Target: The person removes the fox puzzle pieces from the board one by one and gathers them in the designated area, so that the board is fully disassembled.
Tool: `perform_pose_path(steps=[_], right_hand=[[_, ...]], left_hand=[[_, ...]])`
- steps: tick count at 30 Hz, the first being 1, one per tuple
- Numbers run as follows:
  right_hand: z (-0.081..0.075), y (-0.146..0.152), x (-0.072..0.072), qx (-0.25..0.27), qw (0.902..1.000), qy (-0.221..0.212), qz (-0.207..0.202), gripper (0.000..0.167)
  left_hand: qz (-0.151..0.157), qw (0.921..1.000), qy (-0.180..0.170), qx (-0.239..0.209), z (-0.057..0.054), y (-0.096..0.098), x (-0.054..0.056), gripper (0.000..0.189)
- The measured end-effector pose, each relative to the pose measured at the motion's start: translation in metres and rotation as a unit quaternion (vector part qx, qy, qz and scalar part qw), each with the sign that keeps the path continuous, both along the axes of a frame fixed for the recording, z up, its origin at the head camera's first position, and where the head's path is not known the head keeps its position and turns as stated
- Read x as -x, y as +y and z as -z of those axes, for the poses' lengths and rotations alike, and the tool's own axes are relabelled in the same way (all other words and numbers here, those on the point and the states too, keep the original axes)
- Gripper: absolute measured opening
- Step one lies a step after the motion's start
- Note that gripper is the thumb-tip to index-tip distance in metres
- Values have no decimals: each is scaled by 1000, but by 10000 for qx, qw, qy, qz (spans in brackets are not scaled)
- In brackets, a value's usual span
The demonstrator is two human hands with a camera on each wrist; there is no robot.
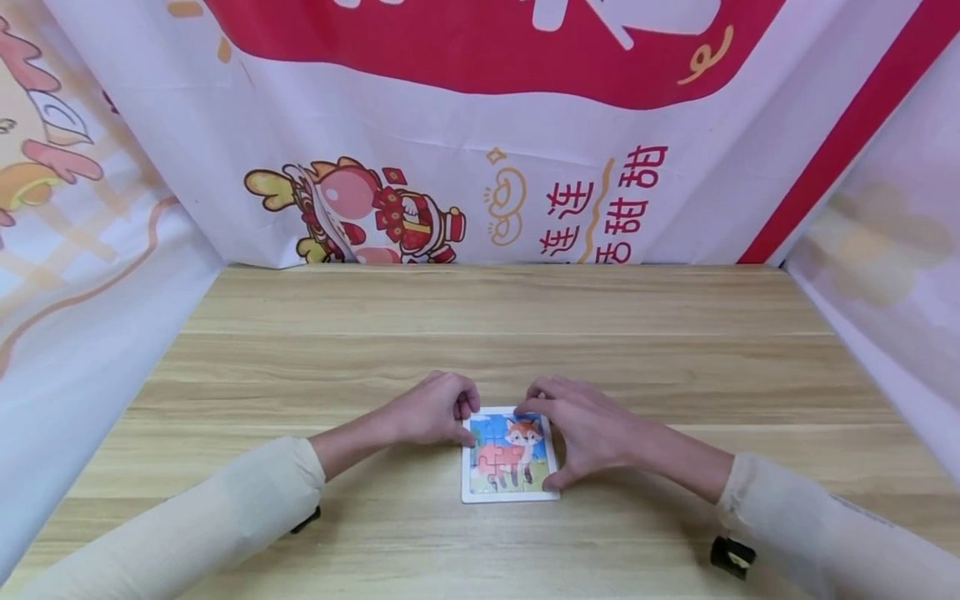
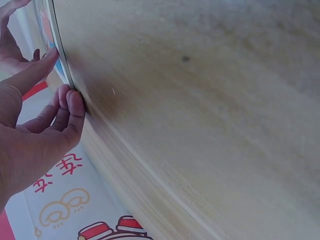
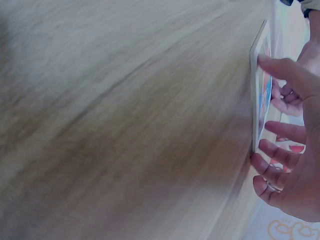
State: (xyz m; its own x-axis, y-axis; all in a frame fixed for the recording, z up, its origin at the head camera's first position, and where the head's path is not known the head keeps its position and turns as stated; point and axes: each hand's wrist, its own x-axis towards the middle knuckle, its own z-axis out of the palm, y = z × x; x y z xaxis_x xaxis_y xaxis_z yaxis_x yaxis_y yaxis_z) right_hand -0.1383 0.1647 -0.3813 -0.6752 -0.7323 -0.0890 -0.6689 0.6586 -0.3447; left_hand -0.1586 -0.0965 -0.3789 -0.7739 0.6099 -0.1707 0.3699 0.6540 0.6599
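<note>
A square fox jigsaw puzzle (image 1: pixel 504 454) in a white frame lies flat on the wooden table, its pieces fitted together in the head view. At its left side, my left hand (image 1: pixel 437 410) holds the frame: the thumb rests over the left edge and the curled fingertips touch the far left corner, as the left wrist view (image 2: pixel 45 135) also shows. My right hand (image 1: pixel 592 425) spans the right side, thumb on the near right corner and index finger at the far edge. In the right wrist view, the other fingers (image 3: pixel 270 170) curve beside the frame.
The wooden table (image 1: pixel 337 308) extends around the puzzle on all sides. A printed white and red cloth (image 1: pixel 465 125) hangs along the back edge, with more cloth (image 1: pixel 885 233) at both sides. Dark straps show under both cream sleeves (image 1: pixel 810 517).
</note>
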Motion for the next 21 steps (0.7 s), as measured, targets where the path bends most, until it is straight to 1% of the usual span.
perform_pose_path(steps=[2,8,17,21], right_hand=[[-2,-2,0,-75,10000,-26,-31,89],[-3,-3,1,-280,9995,-115,39,95],[-4,-4,1,-332,9992,155,-132,97],[-2,-3,1,-299,9992,193,-190,96]], left_hand=[[-8,10000,-29,-11,-1,0,0,33],[4,10000,-19,-17,-2,0,0,33],[18,10000,15,-57,1,1,0,33],[20,9999,18,-99,1,0,0,32]])
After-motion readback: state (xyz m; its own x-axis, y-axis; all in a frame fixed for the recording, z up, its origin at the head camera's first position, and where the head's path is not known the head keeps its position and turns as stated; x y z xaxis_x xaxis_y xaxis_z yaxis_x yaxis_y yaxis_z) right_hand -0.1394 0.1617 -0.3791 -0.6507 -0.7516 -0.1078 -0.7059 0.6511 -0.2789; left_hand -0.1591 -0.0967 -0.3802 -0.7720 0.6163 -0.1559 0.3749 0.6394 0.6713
